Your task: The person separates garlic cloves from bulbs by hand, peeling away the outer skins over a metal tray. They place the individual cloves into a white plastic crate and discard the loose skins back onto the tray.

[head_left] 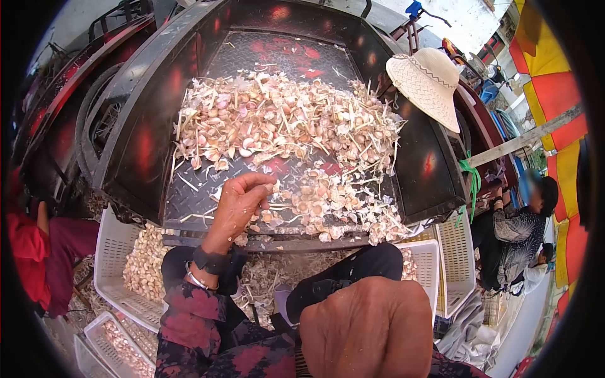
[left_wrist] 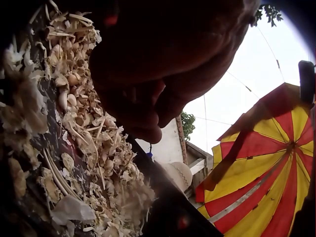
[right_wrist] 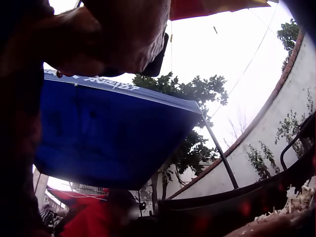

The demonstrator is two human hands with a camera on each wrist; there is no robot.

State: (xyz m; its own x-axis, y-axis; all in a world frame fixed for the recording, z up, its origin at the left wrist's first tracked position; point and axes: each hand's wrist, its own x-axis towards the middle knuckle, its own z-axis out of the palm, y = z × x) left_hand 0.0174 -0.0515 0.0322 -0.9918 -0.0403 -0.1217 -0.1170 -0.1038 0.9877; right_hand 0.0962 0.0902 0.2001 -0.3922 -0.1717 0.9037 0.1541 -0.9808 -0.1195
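Note:
My left hand (head_left: 236, 205), with a dark band and a bracelet at its wrist, hovers over the near edge of a metal cart bed. Its fingers hang bent, and in the left wrist view the fingertips (left_wrist: 148, 133) come close together with nothing seen between them. Beneath and beyond it spreads a heap of garlic cloves, dry skins and stalks (head_left: 277, 120). A smaller patch of garlic skins (head_left: 321, 201) lies to its right. My right hand (head_left: 368, 331) is raised close to the head camera, its back toward it and its fingers hidden. A dark block (right_wrist: 158, 57) shows beside it.
White crates (head_left: 113, 252) stand below the cart on both sides, the left one holding cloves. A straw hat (head_left: 428, 85) hangs on the cart's right wall (head_left: 432, 170). People sit at left and right. A wooden bar (head_left: 526, 135) juts from the right beside a red-yellow umbrella (left_wrist: 266, 173).

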